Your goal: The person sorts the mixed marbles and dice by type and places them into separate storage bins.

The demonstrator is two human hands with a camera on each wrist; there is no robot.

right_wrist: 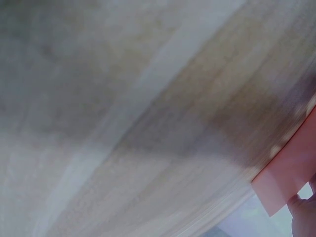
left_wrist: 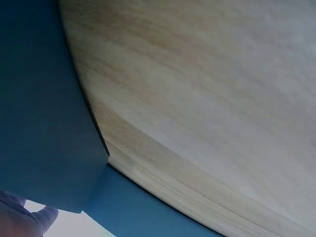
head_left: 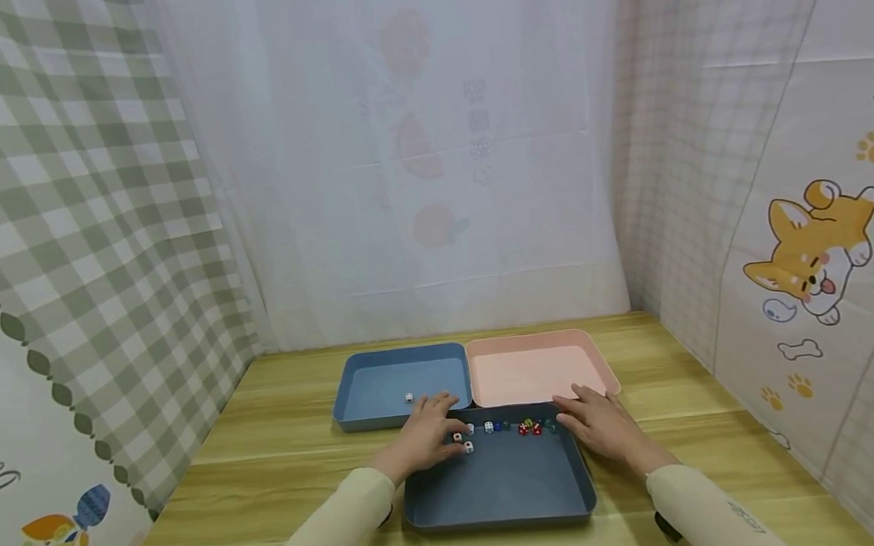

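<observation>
My left hand (head_left: 424,434) reaches over the left rim of a dark grey-blue tray (head_left: 506,482), thumb and forefinger spread apart. White dice (head_left: 468,447) lie right by those fingertips, and another white die (head_left: 488,427) sits a bit farther right. My right hand (head_left: 604,423) is at the tray's far right corner, fingers extended and nothing held. Just left of its fingertips are red dice (head_left: 537,428) and dark green dice (head_left: 506,426). In the left wrist view only some fingers (left_wrist: 22,217) show at the lower left, past a tray wall.
Behind the dark tray stand a blue tray (head_left: 383,381) holding one white die (head_left: 409,397) and a pink tray (head_left: 533,367). All rest on a wood-grain table (head_left: 270,484). Cloth curtains (head_left: 431,181) hang at the back and both sides.
</observation>
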